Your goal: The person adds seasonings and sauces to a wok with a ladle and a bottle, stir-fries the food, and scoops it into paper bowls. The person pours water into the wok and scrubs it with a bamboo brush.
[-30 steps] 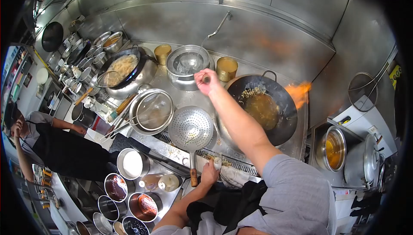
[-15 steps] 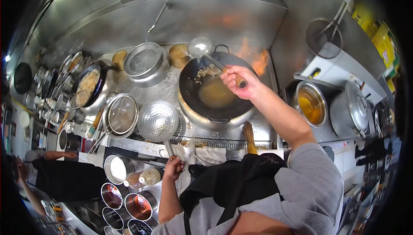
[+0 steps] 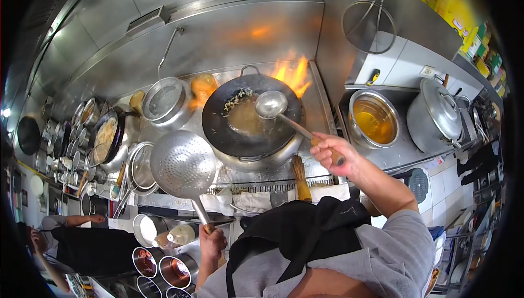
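Note:
My right hand (image 3: 334,155) is closed round the wooden handle of a metal ladle (image 3: 272,105). The ladle's bowl is over the right part of a black wok (image 3: 218,126), which holds cloudy, brownish liquid (image 3: 246,118) and small pale pieces along the far-left side. My left hand (image 3: 212,243) grips the wood-ended handle of a large perforated skimmer (image 3: 184,164), raised left of the wok with its round face showing. Flames (image 3: 292,77) rise behind the wok at the right.
A pot of amber liquid (image 3: 374,119) and a lidded pot (image 3: 435,109) stand to the right. A brush (image 3: 300,180) rests at the stove's front edge. Strainers (image 3: 143,168) and sauce pots (image 3: 177,270) are on the left. Another person (image 3: 82,246) is at lower left.
The ladle has come down from above the wok's far edge toward its right side, with my right hand nearer me. The skimmer looks raised. Flames behind the wok are larger.

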Demonstrator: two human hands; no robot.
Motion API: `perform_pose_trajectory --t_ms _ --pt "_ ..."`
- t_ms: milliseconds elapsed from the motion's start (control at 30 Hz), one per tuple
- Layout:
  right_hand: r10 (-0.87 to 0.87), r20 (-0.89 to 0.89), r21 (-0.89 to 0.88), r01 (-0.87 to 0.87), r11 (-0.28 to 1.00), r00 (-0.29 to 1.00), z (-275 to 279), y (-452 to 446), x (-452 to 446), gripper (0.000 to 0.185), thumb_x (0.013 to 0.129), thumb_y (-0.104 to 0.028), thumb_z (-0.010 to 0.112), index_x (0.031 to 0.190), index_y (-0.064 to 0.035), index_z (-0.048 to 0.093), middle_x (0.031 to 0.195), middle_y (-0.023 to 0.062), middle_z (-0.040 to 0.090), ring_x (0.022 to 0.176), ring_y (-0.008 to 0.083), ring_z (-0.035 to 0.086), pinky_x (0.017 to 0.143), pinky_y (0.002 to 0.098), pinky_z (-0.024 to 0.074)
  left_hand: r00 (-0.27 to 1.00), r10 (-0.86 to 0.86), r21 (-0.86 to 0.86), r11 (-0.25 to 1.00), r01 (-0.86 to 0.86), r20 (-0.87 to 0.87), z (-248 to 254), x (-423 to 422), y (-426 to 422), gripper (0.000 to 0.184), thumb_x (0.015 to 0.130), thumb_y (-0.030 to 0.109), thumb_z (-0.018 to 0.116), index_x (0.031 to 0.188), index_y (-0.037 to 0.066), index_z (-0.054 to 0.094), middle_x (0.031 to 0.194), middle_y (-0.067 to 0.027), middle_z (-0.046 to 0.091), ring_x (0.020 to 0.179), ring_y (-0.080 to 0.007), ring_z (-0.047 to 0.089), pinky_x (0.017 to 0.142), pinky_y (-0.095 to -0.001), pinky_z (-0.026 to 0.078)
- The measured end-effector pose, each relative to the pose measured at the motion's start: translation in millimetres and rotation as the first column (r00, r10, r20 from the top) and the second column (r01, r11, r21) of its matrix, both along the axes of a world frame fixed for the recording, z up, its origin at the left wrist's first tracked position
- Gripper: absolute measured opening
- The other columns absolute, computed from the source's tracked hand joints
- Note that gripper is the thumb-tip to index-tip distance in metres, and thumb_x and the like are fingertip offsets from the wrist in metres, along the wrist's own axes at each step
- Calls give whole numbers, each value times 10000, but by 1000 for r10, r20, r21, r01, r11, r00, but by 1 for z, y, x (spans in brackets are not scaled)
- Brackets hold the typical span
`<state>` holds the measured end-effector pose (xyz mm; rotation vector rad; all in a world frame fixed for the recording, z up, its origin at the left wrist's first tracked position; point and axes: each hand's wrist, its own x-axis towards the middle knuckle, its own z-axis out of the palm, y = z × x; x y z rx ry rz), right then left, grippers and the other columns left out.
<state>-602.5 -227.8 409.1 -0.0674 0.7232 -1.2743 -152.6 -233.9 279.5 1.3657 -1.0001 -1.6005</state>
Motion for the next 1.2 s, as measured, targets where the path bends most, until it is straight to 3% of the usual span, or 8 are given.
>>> perform_pose_trajectory --t_ms 133,433,667,767,900,967,1133,1200 --pt "34 37 -2 -34 999 999 13 28 8 770 849 16 572 1498 -191 212 929 141 581 605 110 503 480 222 388 975 -137 -87 984 155 177 -1 -31 -76 277 804 -17 539 992 93 368 662 -34 470 438 -117 478 359 -251 364" --pt "150 -38 -91 -152 984 988 7 12 43 735 864 3 565 1505 -185 257 909 99 569 607 107 511 488 256 399 942 -265 20 961 275 -205 12 -167 -214 214 794 -56 587 916 50 446 726 -76 515 574 -162 534 473 -288 463" --pt "119 -735 -45 -223 974 668 -51 -56 34 902 834 62 520 1578 -174 69 831 89 543 531 138 503 445 296 420 834 -288 310 831 462 -470 20 -173 -219 146 794 -95 558 849 13 476 736 -88 522 558 -147 513 467 -272 462" --pt "66 -924 -10 -197 980 377 -60 -47 28 905 823 77 483 1582 -139 39 768 82 528 515 148 504 430 311 413 900 -346 101 918 383 -266 23 -152 -217 196 772 -79 571 909 19 470 704 -85 508 534 -149 511 452 -280 449" --pt "-7 -865 -59 -89 994 501 -42 -44 24 925 810 71 512 1580 -140 45 767 82 527 506 152 505 415 314 406 892 -115 -187 959 215 438 13 -146 -209 491 736 -34 608 1178 -30 393 753 -158 583 619 -285 624 535 -411 510" --pt "-76 -717 -96 10 995 693 -18 -52 43 921 810 69 526 1577 -147 63 800 71 530 525 156 514 427 309 404 613 375 -627 733 262 695 -23 -157 -210 689 736 -27 601 1355 -73 300 916 -259 647 834 -452 650 765 -497 523" --pt "-68 -269 -164 24 986 961 2 -76 54 911 843 34 560 1572 -188 61 813 71 525 590 128 506 480 262 395 761 -46 -349 870 349 648 -20 -169 -206 791 743 -3 619 1432 -85 240 1166 -315 584 1078 -451 590 921 -459 477" --pt "-15 -455 -127 -48 991 890 -33 -90 31 895 841 19 555 1571 -199 86 801 73 528 585 131 510 478 256 400 832 -98 -287 911 295 546 -33 -161 -205 783 746 -10 620 1430 -84 247 1128 -282 605 1042 -424 603 921 -431 478"
